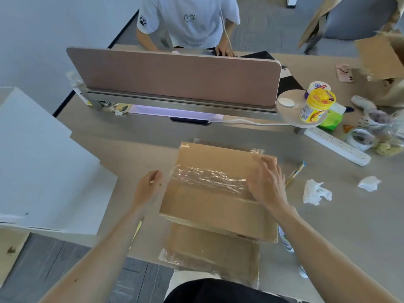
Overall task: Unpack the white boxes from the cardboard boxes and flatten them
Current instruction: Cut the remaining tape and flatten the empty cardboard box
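A taped cardboard box (209, 206) lies on the desk in front of me, with crinkled clear tape (207, 177) across its top. It rests on a second cardboard box (209, 250) at the desk's near edge. My right hand (266, 182) lies flat on the top box's right side, fingers spread over the tape's end. My left hand (147, 188) is at the box's left edge with fingers curled, pinching something small and pale; I cannot tell what. A stack of flat white boxes (43, 162) lies at the left.
A pink desk divider (175, 75) stands behind the boxes, with a person seated beyond it. Right of the boxes are crumpled tissues (317, 192), a power strip (336, 145), a yellow jar (317, 106) on a small shelf, and an open cardboard box (382, 57) far right.
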Motion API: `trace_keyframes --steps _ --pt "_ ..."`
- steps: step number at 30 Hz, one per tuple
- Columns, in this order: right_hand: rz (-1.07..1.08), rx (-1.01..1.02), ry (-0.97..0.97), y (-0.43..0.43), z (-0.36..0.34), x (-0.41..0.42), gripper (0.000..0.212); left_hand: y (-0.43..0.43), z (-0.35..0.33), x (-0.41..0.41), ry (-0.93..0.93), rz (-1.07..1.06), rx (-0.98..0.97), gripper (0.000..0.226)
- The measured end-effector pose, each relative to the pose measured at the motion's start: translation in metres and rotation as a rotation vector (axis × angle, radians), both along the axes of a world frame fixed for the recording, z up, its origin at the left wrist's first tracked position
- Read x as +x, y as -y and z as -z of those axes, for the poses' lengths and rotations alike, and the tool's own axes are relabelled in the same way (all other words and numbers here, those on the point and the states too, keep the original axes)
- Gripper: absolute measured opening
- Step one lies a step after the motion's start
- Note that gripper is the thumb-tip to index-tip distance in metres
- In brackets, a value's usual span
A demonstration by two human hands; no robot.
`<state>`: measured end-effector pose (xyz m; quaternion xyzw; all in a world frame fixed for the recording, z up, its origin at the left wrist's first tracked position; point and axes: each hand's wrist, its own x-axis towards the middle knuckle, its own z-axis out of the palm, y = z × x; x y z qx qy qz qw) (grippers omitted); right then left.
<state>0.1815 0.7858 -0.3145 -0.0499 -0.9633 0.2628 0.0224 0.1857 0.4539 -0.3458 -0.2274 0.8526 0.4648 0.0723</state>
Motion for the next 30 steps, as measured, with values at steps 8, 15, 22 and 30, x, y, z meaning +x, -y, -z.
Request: trace_keyframes --steps 8,15,22,30 --pt "-0.423 -0.028 -0.023 0.080 0.014 0.020 0.049 0.063 0.042 0.080 0.213 -0.176 -0.193 0.031" --pt "-0.482 0.095 -0.035 0.089 0.030 0.034 0.061 0.090 0.088 0.120 0.416 -0.090 -0.325 0.036" --pt "-0.483 0.083 -0.014 0.083 0.028 0.039 0.065 0.087 0.110 0.123 0.434 -0.105 -0.385 0.017" --pt "-0.467 -0.104 -0.014 0.080 0.021 0.034 0.035 0.069 0.082 0.104 0.219 -0.196 -0.291 0.021"
